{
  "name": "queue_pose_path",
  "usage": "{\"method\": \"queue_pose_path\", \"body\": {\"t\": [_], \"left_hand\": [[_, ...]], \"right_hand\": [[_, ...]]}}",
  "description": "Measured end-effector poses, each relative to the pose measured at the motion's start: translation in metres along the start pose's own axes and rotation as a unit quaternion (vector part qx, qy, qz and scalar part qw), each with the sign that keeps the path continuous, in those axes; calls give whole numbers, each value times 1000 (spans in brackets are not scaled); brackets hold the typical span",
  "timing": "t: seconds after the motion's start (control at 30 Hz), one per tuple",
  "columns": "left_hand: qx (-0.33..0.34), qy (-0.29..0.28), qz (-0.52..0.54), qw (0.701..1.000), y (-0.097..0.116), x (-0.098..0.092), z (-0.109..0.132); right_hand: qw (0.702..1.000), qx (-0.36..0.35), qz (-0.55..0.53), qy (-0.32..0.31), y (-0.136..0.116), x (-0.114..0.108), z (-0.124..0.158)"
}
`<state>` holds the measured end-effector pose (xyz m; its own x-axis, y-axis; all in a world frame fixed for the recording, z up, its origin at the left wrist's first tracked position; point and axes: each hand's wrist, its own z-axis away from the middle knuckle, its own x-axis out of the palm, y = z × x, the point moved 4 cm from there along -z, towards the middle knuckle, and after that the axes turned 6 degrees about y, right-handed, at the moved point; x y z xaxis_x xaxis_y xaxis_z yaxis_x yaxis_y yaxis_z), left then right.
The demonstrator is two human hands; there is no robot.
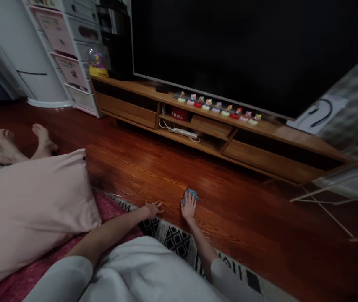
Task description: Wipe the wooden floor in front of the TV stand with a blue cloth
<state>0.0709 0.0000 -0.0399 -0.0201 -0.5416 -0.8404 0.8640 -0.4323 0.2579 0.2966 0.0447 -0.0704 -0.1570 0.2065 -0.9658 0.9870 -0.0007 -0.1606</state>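
My right hand [189, 206] holds a bunched blue cloth [193, 193] against the reddish wooden floor [226, 205]. Its fingers lie over the top of the cloth, and folds stick out around them. My left hand [153, 209] rests close by with its fingers apart and nothing in it. It is at the border between the floor and a black-and-white patterned rug [177, 241].
Ahead stands a low wooden TV cabinet [128, 113] with a large dark television [229, 50] and a row of small figurines [218, 107]. A pink pillow [34, 205] lies at left, near another person's bare feet [42, 138]. A white metal rack [330, 201] stands at right.
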Motion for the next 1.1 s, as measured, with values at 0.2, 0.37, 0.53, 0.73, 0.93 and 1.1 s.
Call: {"method": "queue_pose_path", "body": {"t": [0.2,0.37,0.53,0.73,0.93,1.1], "left_hand": [[-7,10,3,1000,-2,3,-5],[-7,4,-3,1000,1,0,2],[28,24,-30,999,-7,-2,15],[32,7,-16,999,-24,-10,23],[27,11,-13,999,-28,-9,22],[30,13,-31,999,-31,-11,28]], "right_hand": [[987,-160,-32,8,-40,13,72],[991,-128,-36,-3,-29,-1,37],[999,4,10,-32,-16,-12,-14],[996,-77,-3,-33,-40,-4,28],[982,-178,-61,-32,-63,6,101],[985,-139,-60,-76,-74,-13,63]]}}
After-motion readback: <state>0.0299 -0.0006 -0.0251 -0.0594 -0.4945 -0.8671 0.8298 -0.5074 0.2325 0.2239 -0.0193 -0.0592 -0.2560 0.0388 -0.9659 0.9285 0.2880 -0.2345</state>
